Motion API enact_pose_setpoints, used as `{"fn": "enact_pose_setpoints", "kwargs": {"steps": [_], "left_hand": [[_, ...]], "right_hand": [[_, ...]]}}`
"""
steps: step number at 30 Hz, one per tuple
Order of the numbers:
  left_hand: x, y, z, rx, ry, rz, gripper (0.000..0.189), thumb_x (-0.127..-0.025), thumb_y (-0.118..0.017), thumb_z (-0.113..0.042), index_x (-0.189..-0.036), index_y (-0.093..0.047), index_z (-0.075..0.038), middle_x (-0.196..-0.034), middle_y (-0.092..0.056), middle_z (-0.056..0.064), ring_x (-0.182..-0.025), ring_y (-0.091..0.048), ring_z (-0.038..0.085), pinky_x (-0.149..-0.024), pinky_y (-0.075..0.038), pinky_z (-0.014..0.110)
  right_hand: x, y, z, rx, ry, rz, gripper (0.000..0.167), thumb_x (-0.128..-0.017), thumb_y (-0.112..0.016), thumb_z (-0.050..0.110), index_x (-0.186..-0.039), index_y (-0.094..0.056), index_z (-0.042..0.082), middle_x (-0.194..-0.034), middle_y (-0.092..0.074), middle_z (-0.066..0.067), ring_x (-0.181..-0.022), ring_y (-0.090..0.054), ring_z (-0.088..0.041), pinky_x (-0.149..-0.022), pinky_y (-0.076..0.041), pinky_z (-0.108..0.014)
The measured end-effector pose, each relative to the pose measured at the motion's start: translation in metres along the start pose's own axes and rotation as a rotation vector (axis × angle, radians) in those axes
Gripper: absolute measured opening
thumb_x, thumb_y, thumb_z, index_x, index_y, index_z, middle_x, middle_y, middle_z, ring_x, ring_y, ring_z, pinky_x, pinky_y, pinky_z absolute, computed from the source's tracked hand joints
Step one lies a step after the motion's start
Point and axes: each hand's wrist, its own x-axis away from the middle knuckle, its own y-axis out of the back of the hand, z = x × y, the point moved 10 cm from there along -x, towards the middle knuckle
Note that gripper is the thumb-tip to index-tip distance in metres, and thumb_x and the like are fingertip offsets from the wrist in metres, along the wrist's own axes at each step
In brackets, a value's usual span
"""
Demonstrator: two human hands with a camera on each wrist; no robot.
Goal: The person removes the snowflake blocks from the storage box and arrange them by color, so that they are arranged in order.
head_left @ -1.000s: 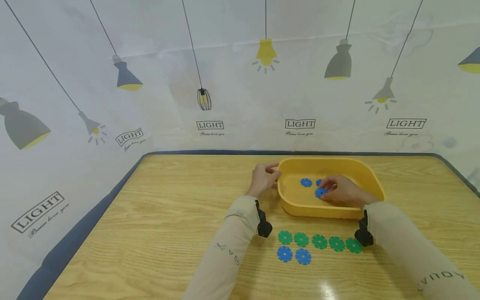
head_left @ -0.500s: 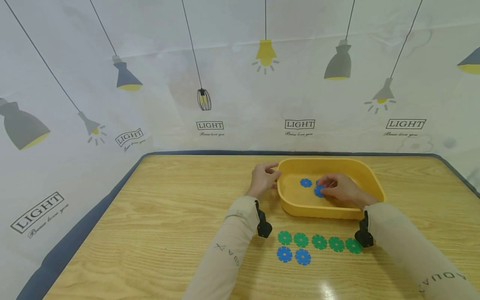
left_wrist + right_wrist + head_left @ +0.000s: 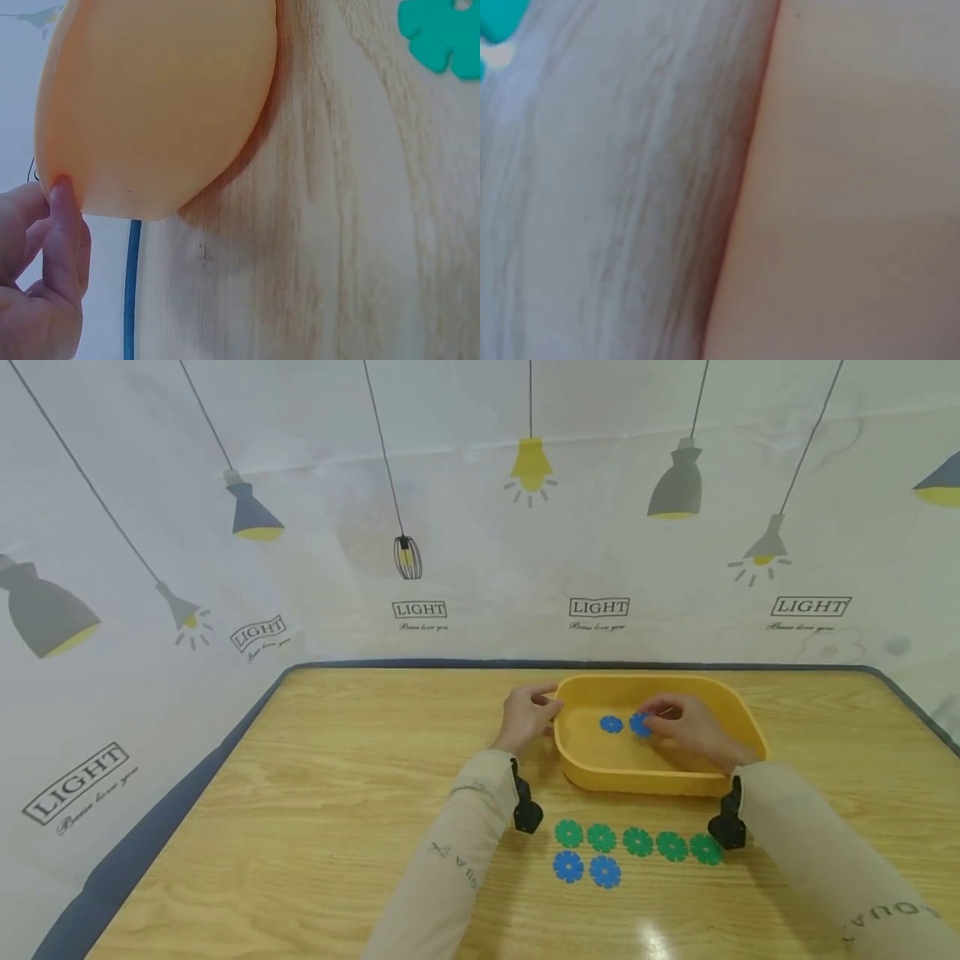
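Note:
A yellow plastic tub stands on the wooden table, and my left hand grips its left rim. In the left wrist view, the thumb and fingers of the left hand pinch the edge of the tub. Inside the tub, my right hand pinches a blue notched disc between thumb and fingertips. To its left, another blue disc lies on the tub floor. The right wrist view shows only the tub's outer wall and some table; the right hand is out of sight there.
In front of the tub lies a row of several green notched discs. Closer in, two blue discs lie side by side beneath the row's left end. A light wall covering printed with lamps stands behind the table.
The right hand has shifted slightly toward the back of the tub, with the pinched blue disc. A second blue disc seen behind it earlier no longer shows separately. The left hand stays at the rim.

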Motion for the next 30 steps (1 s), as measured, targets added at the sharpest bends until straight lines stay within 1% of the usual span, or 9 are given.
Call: {"fn": "enact_pose_setpoints", "kwargs": {"steps": [4, 8, 12, 15, 19, 24, 27, 30], "left_hand": [[0.0, -0.001, -0.001, -0.007, -0.002, 0.002, 0.035, -0.084, -0.06, -0.006, -0.119, -0.057, -0.004, -0.086, -0.056, 0.01, -0.078, -0.062, 0.027, -0.053, -0.055, 0.024], [0.0, -0.001, -0.001, -0.013, 0.002, 0.004, 0.035, -0.084, -0.06, -0.006, -0.119, -0.057, -0.003, -0.086, -0.056, 0.01, -0.077, -0.062, 0.026, -0.053, -0.055, 0.024], [0.0, -0.001, -0.001, -0.019, -0.004, 0.004, 0.035, -0.084, -0.06, -0.006, -0.118, -0.057, -0.003, -0.085, -0.056, 0.01, -0.077, -0.062, 0.027, -0.053, -0.055, 0.024], [0.0, -0.001, -0.001, -0.022, -0.013, 0.006, 0.035, -0.084, -0.06, -0.005, -0.118, -0.057, -0.002, -0.084, -0.056, 0.01, -0.077, -0.062, 0.029, -0.052, -0.055, 0.024], [0.0, -0.001, -0.002, -0.025, -0.019, 0.007, 0.035, -0.083, -0.061, -0.006, -0.118, -0.057, -0.002, -0.083, -0.056, 0.01, -0.078, -0.062, 0.03, -0.052, -0.054, 0.023], [-0.001, 0.0, -0.001, -0.015, -0.009, 0.003, 0.035, -0.083, -0.061, -0.006, -0.118, -0.057, -0.003, -0.083, -0.056, 0.009, -0.08, -0.061, 0.032, -0.052, -0.055, 0.023], [-0.002, 0.0, 0.0, -0.013, -0.004, -0.001, 0.035, -0.083, -0.061, -0.006, -0.118, -0.057, -0.003, -0.083, -0.056, 0.008, -0.081, -0.061, 0.032, -0.052, -0.054, 0.023], [-0.002, 0.001, 0.0, -0.014, -0.003, -0.004, 0.035, -0.083, -0.061, -0.006, -0.118, -0.058, -0.003, -0.083, -0.056, 0.008, -0.081, -0.061, 0.033, -0.052, -0.054, 0.023]], "right_hand": [[0.0, 0.007, 0.005, -0.004, 0.029, -0.024, 0.028, -0.089, -0.054, 0.013, -0.109, -0.056, -0.007, -0.1, -0.056, -0.019, -0.082, -0.055, -0.015, -0.069, -0.052, -0.027], [0.005, 0.01, 0.01, -0.046, 0.018, -0.016, 0.03, -0.089, -0.054, 0.014, -0.11, -0.055, -0.007, -0.1, -0.056, -0.02, -0.083, -0.056, -0.018, -0.073, -0.053, -0.033], [0.013, 0.007, 0.019, -0.108, 0.012, 0.021, 0.032, -0.089, -0.054, 0.013, -0.112, -0.051, -0.009, -0.1, -0.054, -0.021, -0.085, -0.057, -0.021, -0.075, -0.053, -0.035], [0.02, 0.004, 0.028, -0.151, 0.037, 0.048, 0.032, -0.089, -0.053, 0.011, -0.112, -0.05, -0.012, -0.098, -0.054, -0.021, -0.083, -0.058, -0.017, -0.075, -0.053, -0.036], [0.029, 0.001, 0.039, -0.167, 0.068, 0.066, 0.031, -0.089, -0.055, 0.012, -0.11, -0.052, -0.011, -0.093, -0.055, -0.017, -0.078, -0.057, -0.01, -0.073, -0.054, -0.035], [0.042, -0.006, 0.051, -0.197, 0.1, 0.116, 0.028, -0.087, -0.057, 0.012, -0.106, -0.055, -0.009, -0.091, -0.056, -0.014, -0.077, -0.058, -0.012, -0.069, -0.055, -0.029], [0.051, -0.012, 0.06, -0.224, 0.136, 0.158, 0.025, -0.087, -0.056, 0.009, -0.104, -0.055, -0.01, -0.089, -0.057, -0.012, -0.076, -0.059, -0.013, -0.068, -0.055, -0.03], [0.06, -0.016, 0.067, -0.223, 0.174, 0.177, 0.021, -0.087, -0.056, 0.006, -0.101, -0.057, -0.009, -0.086, -0.058, -0.009, -0.074, -0.059, -0.013, -0.067, -0.055, -0.032]]}}
